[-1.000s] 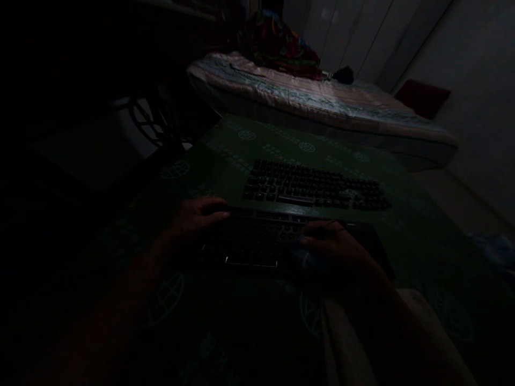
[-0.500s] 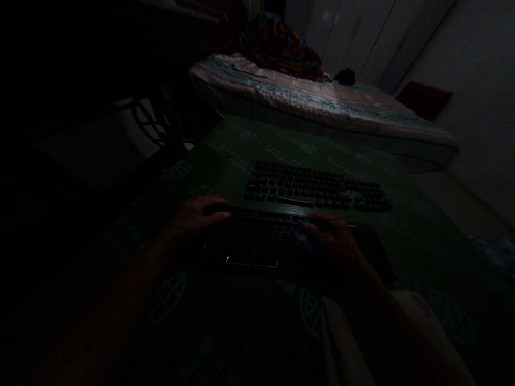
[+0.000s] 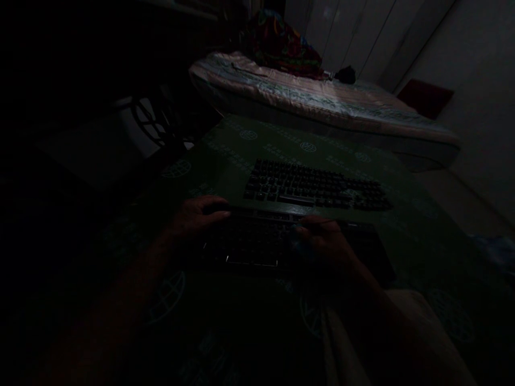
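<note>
The scene is very dark. A black keyboard (image 3: 253, 238) lies on a green printed table cover (image 3: 225, 155), and its key area looks stripped of keycaps. My left hand (image 3: 199, 212) grips the keyboard's upper left edge, thumb on top. In my right hand (image 3: 330, 241) is a bunched bluish cloth (image 3: 300, 238), pressed against the keyboard right of its middle. A thin dark strand sticks out by the right fingers; what it is cannot be made out. Beyond the keyboard, black keycaps (image 3: 298, 182) are laid out in keyboard order.
A light towel-like cloth (image 3: 414, 305) lies at the near right, partly under my right forearm. Behind the table stands a bed (image 3: 333, 104) with a dark red patterned blanket (image 3: 281, 48) on it. Dark curved metalwork (image 3: 148, 120) shows at the left.
My right hand has shifted slightly left along the keyboard with the bluish cloth. My left hand and the keycaps have stayed put.
</note>
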A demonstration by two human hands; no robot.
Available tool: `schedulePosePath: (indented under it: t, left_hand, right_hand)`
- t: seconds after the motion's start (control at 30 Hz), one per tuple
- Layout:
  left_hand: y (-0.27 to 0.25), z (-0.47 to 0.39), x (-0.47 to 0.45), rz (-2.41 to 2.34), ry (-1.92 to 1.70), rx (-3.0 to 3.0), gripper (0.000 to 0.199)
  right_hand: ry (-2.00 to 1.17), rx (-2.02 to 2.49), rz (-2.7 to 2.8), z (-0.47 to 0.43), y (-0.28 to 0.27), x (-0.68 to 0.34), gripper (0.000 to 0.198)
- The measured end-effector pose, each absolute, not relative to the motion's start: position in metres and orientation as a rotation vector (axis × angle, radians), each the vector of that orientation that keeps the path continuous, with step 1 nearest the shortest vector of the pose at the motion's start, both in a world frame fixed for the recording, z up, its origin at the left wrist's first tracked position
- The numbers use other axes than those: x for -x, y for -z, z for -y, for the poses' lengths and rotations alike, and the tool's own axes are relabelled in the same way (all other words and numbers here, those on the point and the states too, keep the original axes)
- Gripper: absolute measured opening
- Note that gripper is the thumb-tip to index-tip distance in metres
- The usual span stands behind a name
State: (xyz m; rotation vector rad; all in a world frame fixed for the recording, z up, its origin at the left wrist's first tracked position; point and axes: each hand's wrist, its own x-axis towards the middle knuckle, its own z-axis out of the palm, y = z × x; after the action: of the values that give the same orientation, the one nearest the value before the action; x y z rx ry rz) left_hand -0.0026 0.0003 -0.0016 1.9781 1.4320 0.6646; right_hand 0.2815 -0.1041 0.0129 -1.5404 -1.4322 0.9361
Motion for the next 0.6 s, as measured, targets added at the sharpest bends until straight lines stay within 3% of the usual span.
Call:
schedulePosePath:
  t: [0.3,0.6]
  left_hand:
    - [-0.003,0.003,0.000,-1.458,-0.665,-1.954,0.048]
    - [0.003,-0.001,0.003,-1.412,-0.663,-1.966,0.048]
  right_hand:
    - [-1.075,1.482,1.508,0.113,-0.021,-0.273,0.017]
    - [-0.962,1.441,1.710,0.113,-0.011,-0.272,0.013]
